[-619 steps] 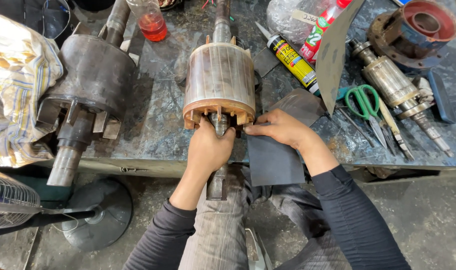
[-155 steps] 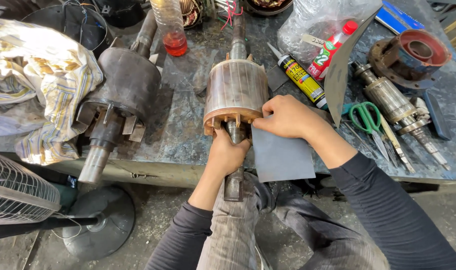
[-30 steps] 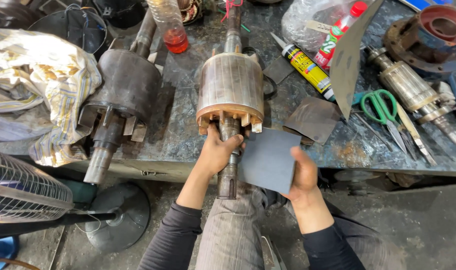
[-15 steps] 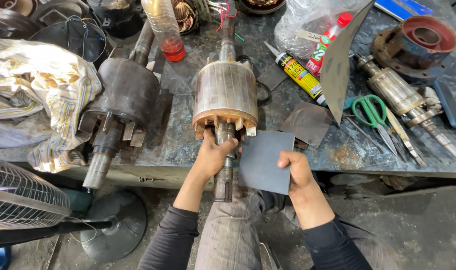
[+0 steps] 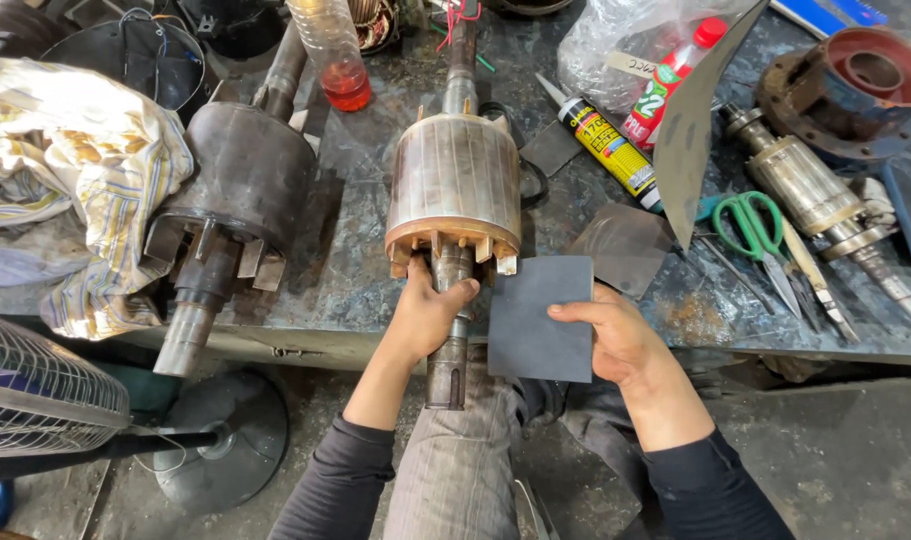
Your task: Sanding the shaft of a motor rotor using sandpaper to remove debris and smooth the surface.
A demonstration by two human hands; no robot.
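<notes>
A motor rotor (image 5: 456, 185) with a rusty steel core lies on the workbench (image 5: 355, 270), its shaft (image 5: 447, 345) sticking out over the near edge above my lap. My left hand (image 5: 427, 315) is wrapped around that shaft just below the core. My right hand (image 5: 620, 335) holds a dark grey rectangular sheet (image 5: 540, 318) by its right side, upright beside the shaft and close to the core's lower right rim.
A second, darker rotor (image 5: 237, 200) lies to the left by a striped cloth (image 5: 70, 190). On the right are green scissors (image 5: 753, 230), a sealant tube (image 5: 608, 148), a loose grey sheet (image 5: 623, 245), a small rotor (image 5: 815, 200) and a red housing (image 5: 860, 75). A fan (image 5: 35, 395) stands lower left.
Over the last second my right hand has raised the grey sheet from below the bench edge toward the rotor's lower right rim. My left hand keeps its hold on the shaft.
</notes>
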